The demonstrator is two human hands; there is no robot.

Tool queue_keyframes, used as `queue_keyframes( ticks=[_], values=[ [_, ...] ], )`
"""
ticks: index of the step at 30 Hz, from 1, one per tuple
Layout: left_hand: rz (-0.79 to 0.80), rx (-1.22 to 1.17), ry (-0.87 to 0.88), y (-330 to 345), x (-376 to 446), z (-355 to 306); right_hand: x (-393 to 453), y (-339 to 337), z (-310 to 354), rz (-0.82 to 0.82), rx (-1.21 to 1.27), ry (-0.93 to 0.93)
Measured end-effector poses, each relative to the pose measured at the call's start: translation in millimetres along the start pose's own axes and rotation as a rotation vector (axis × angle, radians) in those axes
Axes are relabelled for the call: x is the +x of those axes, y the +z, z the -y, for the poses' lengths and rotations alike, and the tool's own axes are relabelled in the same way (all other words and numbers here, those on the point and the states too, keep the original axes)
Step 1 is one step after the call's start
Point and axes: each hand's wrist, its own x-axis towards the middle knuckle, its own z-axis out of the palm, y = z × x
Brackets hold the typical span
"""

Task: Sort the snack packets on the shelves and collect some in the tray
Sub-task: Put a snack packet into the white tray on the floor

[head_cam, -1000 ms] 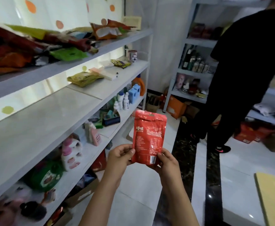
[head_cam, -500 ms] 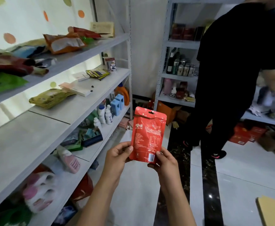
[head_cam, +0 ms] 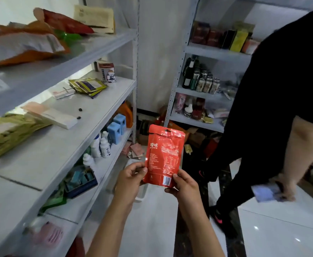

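We hold a flat red foil snack pouch [head_cam: 164, 156] upright in front of us, above the pale floor of the aisle, its printed back with white text and a barcode facing us. Our left hand [head_cam: 131, 178] pinches its lower left edge, the thumb on the face and the other fingers curled behind. Our right hand [head_cam: 184, 185] grips the lower right corner the same way, thumb beside the barcode. The pouch stands clear of the shelves.

To our left runs a white metal shelving unit [head_cam: 88, 115]. On its top shelf lies a crumpled orange and white snack bag [head_cam: 22, 46]. The middle shelf carries a stack of yellow-green flat packets [head_cam: 7, 130], a fan of small yellow and purple sachets [head_cam: 88, 86] and a small white carton [head_cam: 107, 71]. Two light blue plastic bottles [head_cam: 116, 128] stand on the shelf below.

A person in black clothes [head_cam: 274, 101] stands to the right, before a second shelving unit.
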Motion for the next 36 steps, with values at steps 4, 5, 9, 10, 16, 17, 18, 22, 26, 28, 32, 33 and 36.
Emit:
queue_keyframes(
  ticks=[4,5,9,10,16,17,18,22,26,28,32,33,36],
  values=[
    [0.081,0.013,0.008,-8,73,-11,61,26,5,-0.020,-0.019,0.005],
    [0.093,0.015,0.004,-9,89,-11,76,31,5,-0.030,-0.033,0.011],
    [0.111,0.044,-0.042,-8,147,-4,135,43,-3,-0.075,-0.099,0.042],
    [0.120,0.055,-0.061,-7,162,-2,151,45,-6,-0.086,-0.104,0.051],
    [0.134,0.177,-0.134,3,245,5,246,57,-24,-0.091,-0.130,0.103],
    [0.131,0.191,-0.154,4,256,6,260,59,-26,-0.089,-0.126,0.110],
    [0.128,0.212,-0.188,7,271,9,277,60,-29,-0.083,-0.119,0.124],
    [0.141,0.264,-0.328,20,332,28,344,58,-51,-0.063,-0.149,0.185],
    [0.130,0.355,-0.406,25,403,74,410,64,-91,-0.014,-0.224,0.277],
    [0.121,0.412,-0.452,21,433,109,440,68,-115,-0.018,-0.234,0.327],
    [0.086,0.348,-0.529,16,491,182,500,76,-186,-0.055,-0.183,0.464],
    [0.085,0.338,-0.541,13,506,205,513,77,-210,-0.072,-0.160,0.505],
    [0.113,0.362,-0.618,0,538,289,542,80,-276,-0.115,-0.184,0.614]
  ],
)
